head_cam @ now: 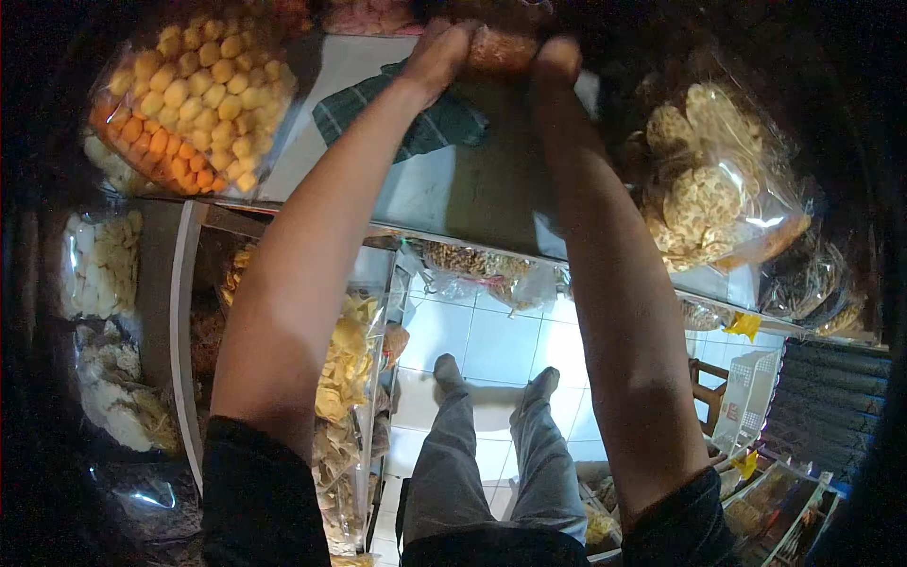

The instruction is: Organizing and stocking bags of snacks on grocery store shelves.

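Note:
Both arms stretch forward over a pale tabletop (414,188). At the far edge of view, my left hand (443,55) grips one end of a small brown packet (502,51), which looks like clear plastic with something reddish-brown inside. The other end is in my right hand (558,60), which is darker and blurred. What the packet contains is hard to make out. Beneath my left wrist lies a crumpled dark green cloth (368,106) with pale stripes.
Left stands a large clear bag of round yellow and orange snacks (205,99). Bagged mottled crackers (708,184) lie right. A case of yellow chips (347,354) flanks my legs on the left; a white plastic basket (744,404) stands right. White floor tiles (496,333) show below.

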Demonstrator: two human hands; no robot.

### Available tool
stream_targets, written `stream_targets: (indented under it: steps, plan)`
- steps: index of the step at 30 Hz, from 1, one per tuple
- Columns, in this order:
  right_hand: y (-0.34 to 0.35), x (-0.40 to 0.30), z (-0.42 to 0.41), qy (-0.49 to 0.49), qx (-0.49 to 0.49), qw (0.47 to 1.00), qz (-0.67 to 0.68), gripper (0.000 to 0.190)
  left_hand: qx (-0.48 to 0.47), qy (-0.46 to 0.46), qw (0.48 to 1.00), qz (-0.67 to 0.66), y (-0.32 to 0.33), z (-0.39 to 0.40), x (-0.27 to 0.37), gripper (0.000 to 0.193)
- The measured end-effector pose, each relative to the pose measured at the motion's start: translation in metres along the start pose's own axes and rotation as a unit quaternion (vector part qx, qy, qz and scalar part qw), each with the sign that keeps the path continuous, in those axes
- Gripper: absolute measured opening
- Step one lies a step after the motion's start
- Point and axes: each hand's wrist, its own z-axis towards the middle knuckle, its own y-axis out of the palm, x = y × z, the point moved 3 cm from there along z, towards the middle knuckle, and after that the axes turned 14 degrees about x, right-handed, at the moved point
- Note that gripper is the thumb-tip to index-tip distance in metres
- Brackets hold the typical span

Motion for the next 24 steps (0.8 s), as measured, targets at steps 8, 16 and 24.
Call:
stream_targets:
  steps: [8, 16, 24]
  plan:
    - [-0.055, -0.035, -0.067, 0.014, -0.101, 0.989, -0.104, 0.058, 0.232, 0.164, 0.751, 0.596, -0.043, -0.087, 0.100, 0.055]
    - [-0.086, -0.071, -0.146, -0.001, -0.180, 0.983, -0.042, 0.060, 0.157, -0.029, 0.889, 0.429, -0.058, -0.159, 0.140, 0.035]
    - [-0.289, -0.098, -0.178, 0.450, -0.282, 0.824, 0.197, 0.047, 0.219, -0.261, 0.940, -0.032, 0.005, -0.338, 0.185, 0.033]
